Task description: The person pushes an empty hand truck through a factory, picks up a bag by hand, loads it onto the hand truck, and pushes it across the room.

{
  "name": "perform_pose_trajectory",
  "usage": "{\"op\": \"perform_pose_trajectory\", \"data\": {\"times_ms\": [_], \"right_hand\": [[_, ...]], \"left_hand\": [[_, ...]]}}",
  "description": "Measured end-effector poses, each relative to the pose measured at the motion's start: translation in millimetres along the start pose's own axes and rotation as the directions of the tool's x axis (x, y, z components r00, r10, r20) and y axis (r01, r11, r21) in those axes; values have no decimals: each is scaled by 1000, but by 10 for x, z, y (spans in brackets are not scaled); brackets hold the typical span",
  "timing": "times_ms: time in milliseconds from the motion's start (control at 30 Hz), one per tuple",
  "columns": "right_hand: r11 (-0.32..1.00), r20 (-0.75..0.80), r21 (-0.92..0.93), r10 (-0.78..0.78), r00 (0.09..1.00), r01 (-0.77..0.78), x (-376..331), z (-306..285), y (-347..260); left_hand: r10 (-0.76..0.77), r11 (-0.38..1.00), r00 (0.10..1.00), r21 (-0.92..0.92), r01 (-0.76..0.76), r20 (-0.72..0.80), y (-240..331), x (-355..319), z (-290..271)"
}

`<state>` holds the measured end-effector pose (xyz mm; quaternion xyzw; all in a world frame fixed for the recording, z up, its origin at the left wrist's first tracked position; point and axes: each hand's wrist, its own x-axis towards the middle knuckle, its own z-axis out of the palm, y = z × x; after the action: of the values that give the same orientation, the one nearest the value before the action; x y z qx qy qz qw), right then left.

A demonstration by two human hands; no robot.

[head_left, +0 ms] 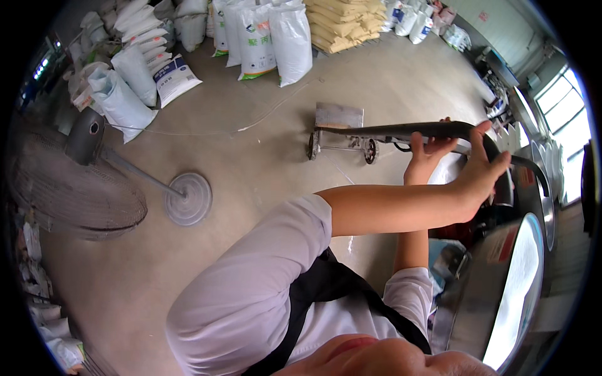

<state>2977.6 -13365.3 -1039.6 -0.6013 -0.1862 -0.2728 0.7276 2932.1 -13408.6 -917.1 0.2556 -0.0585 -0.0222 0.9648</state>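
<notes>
A hand truck (pixel 392 130) leans toward me, its dark rail running from the curved black handle down to two small wheels and a flat metal plate (pixel 338 116) on the floor. My left hand (pixel 480 172), at the end of an arm stretched across to the right, is closed round the curved handle part. Just left of it, my right hand (pixel 428 156) grips the rail from below, some fingers showing above it. A second curved black handle end (pixel 533 170) sticks out past my left hand. Nothing shows on the plate.
A standing fan (pixel 75 178) with a round base (pixel 188 199) is at the left. White sacks (pixel 291 47) and stacked yellow sacks (pixel 345 25) stand at the back. A large round metal vessel (pixel 483 288) is close at my right. A thin cord (pixel 207 133) lies across the floor.
</notes>
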Motion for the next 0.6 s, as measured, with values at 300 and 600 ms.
{"op": "perform_pose_trajectory", "data": {"times_ms": [300,600], "right_hand": [[988,-24,155,-12,1000,15,1353,691,727],[993,-358,59,-76,930,103,1805,996,1270]], "left_hand": [[-32,512,943,816,-268,330,1604,561,-1823],[472,591,34,345,730,-881,2080,-3413,-5611]]}}
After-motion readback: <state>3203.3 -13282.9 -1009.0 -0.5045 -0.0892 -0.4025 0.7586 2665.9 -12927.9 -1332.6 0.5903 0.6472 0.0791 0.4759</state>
